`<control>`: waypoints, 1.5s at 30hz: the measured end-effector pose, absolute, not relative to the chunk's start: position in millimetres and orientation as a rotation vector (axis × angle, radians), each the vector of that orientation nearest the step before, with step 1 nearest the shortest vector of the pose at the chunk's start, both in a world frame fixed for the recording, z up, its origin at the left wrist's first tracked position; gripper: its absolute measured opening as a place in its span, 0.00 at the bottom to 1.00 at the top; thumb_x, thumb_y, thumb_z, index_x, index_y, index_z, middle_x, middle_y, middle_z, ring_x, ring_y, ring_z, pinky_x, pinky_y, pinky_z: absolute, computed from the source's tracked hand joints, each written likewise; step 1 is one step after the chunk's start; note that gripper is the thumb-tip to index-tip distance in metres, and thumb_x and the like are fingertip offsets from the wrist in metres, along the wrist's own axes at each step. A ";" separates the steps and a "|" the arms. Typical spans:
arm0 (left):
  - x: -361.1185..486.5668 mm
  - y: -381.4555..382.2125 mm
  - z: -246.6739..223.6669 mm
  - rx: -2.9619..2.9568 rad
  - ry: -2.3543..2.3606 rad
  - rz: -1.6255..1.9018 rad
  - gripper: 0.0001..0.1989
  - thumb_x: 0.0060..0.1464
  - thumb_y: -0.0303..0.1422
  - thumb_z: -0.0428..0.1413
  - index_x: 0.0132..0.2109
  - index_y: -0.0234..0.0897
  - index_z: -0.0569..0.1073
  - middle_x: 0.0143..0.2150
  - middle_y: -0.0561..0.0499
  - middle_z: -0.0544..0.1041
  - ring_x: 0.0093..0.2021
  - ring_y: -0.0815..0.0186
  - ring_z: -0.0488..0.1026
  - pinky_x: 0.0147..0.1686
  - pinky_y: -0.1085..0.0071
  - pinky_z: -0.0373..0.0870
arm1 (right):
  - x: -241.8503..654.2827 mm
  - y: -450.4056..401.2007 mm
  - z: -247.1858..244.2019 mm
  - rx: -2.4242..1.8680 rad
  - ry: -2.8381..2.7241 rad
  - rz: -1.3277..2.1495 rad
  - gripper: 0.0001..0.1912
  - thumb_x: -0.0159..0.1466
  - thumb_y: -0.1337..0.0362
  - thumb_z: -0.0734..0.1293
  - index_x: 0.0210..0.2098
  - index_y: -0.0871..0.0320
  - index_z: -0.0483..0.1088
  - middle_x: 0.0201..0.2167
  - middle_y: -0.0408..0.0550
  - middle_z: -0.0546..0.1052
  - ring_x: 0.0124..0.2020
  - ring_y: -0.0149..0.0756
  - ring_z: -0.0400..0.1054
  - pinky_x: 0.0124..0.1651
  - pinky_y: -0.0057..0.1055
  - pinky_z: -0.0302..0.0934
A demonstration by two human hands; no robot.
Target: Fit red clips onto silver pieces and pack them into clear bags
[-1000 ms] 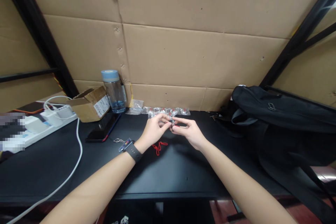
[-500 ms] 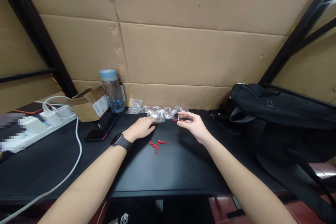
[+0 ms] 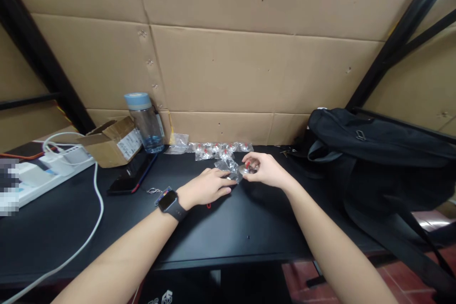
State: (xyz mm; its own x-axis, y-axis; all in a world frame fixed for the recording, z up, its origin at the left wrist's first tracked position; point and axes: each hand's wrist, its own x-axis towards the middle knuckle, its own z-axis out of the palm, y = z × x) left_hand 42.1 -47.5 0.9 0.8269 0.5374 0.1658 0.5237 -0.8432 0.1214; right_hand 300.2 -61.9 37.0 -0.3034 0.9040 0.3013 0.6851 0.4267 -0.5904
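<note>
My right hand (image 3: pixel 267 169) is closed, fingertips and thumb round a small shiny silver disc-like item (image 3: pixel 245 169) that has a bit of red on it; its exact kind is unclear. Just to the left, my left hand (image 3: pixel 208 186) stretches out its fingers, the tips at a clear plastic bag (image 3: pixel 233 176). Part of a red cord (image 3: pixel 209 205) shows below this hand; the hand hides what else lies there. Behind both hands, several clear bags (image 3: pixel 204 153) with silver and red items inside lie in rows along the cardboard.
An opened cardboard box (image 3: pixel 110 145), a blue-lidded bottle (image 3: pixel 144 123) and a dark phone (image 3: pixel 131 175) stand or lie on the left. Farther left is a white power strip (image 3: pixel 60 171) with a cable. A small metal clasp (image 3: pixel 153 191) lies near my watch. A black bag (image 3: pixel 370 166) fills the right side.
My left hand has moved right and nearer, now covering most of the red cords. The right hand now holds the silver item slightly lower. A metal clasp shows by my left wrist.
</note>
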 end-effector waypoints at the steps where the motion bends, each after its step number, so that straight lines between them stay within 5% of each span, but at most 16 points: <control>1: 42.6 -47.7 0.4 2.950 0.851 0.307 0.20 0.68 0.43 0.48 0.64 0.53 0.70 0.66 0.47 0.69 0.61 0.52 0.70 0.58 0.55 0.65 | 298.8 -65.0 38.6 -1.343 -2.123 0.475 0.18 0.49 0.62 0.76 0.40 0.55 0.76 0.30 0.41 0.78 0.28 0.30 0.69 0.33 0.26 0.62; 12: 46.3 -51.7 0.3 2.987 0.848 0.334 0.23 0.66 0.42 0.52 0.65 0.45 0.68 0.67 0.45 0.68 0.62 0.53 0.70 0.58 0.57 0.63 | 287.4 -64.2 24.9 -1.539 -2.213 0.385 0.14 0.48 0.62 0.75 0.35 0.53 0.76 0.29 0.39 0.78 0.27 0.30 0.70 0.31 0.24 0.57; 28: 39.1 -47.3 -4.7 2.930 0.770 0.329 0.21 0.65 0.41 0.53 0.64 0.53 0.69 0.67 0.45 0.68 0.64 0.54 0.68 0.60 0.57 0.60 | 283.3 -48.1 8.1 -1.485 -2.140 0.375 0.16 0.50 0.54 0.79 0.32 0.56 0.78 0.27 0.44 0.79 0.29 0.34 0.71 0.33 0.27 0.60; 36: 39.3 -48.2 -2.7 2.919 0.770 0.302 0.22 0.65 0.41 0.53 0.64 0.52 0.69 0.68 0.45 0.67 0.65 0.55 0.66 0.60 0.57 0.60 | 290.9 -50.6 7.4 -1.325 -2.222 0.520 0.11 0.56 0.64 0.74 0.39 0.56 0.80 0.34 0.46 0.80 0.32 0.35 0.73 0.39 0.30 0.66; 45: 40.3 -49.3 -2.3 2.904 0.772 0.323 0.23 0.64 0.40 0.54 0.65 0.54 0.69 0.72 0.47 0.61 0.67 0.52 0.63 0.60 0.54 0.60 | 282.5 -41.5 -1.4 -1.574 -2.073 0.063 0.20 0.52 0.54 0.79 0.39 0.52 0.73 0.38 0.45 0.75 0.41 0.39 0.69 0.39 0.31 0.60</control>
State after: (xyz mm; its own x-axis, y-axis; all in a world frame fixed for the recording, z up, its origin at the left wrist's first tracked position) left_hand 40.3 -49.3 -2.3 0.8471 0.5020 0.1741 0.4765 -0.8627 0.1693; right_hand 282.5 -41.5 -1.4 -0.1798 0.9070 0.3808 0.8823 0.3199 -0.3453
